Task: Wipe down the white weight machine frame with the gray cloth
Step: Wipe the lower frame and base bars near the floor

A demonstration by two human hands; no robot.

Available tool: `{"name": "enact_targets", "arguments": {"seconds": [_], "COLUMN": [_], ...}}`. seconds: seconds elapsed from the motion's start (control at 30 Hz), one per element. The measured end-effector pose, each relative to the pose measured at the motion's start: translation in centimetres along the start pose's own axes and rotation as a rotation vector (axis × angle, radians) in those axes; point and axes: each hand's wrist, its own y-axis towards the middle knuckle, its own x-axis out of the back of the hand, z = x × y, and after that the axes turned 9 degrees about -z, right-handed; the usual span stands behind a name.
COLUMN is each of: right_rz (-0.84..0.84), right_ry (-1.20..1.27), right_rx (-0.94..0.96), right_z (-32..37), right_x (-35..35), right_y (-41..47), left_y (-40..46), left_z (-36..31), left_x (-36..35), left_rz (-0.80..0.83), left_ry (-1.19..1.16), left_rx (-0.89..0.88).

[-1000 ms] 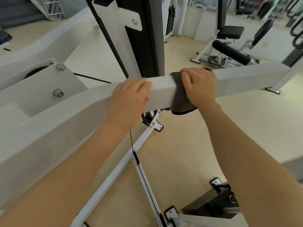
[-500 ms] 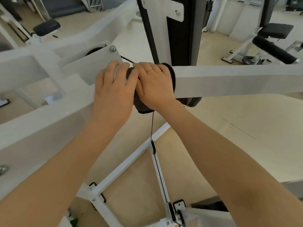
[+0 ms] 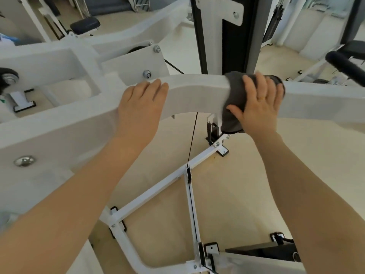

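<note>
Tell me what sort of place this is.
Most likely a gym. A white weight machine frame with a cable fills the view, and padded benches and a black roller pad stand on the floor behind.

Pale beige floor point(image 3: 246, 194) carrying white base rails point(image 3: 158, 186) on black-padded feet point(image 3: 222, 151), with a dark weight block point(image 3: 264, 251) at the lower right.
</note>
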Motion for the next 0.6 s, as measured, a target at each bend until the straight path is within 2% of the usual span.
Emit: {"name": "enact_targets", "arguments": {"seconds": [0.1, 0.2, 0.33, 0.47, 0.6], "right_rz": [0.028, 0.034, 0.022, -0.037, -0.067], "right_ry": [-0.052, -0.051, -0.047, -0.082, -0.080], "right_rx": [-0.179, -0.262, -0.076, 0.110, 0.202], "right_z": [-1.9, -0.2, 4.2, 9.4, 11.4], "right_x": [0.2, 0.0, -0.8, -1.6, -1.6], "right_y": [-1.1, -1.1, -1.1, -0.1, 0.3], "left_y": [0.1, 0.2, 0.2, 0.1, -1.3], "left_z": [-0.1, -0.2, -0.2, 0.1, 0.5], "left_x": [0.0, -0.1, -0.1, 0.3, 1.9], "left_rz": [-0.015, -0.024, 0.038, 0.014, 0.001], "left_ry": [-0.031, -0.050, -0.113, -0.075, -0.278], "left_rx": [0.012, 0.027, 0.072, -0.019, -0.014]}}
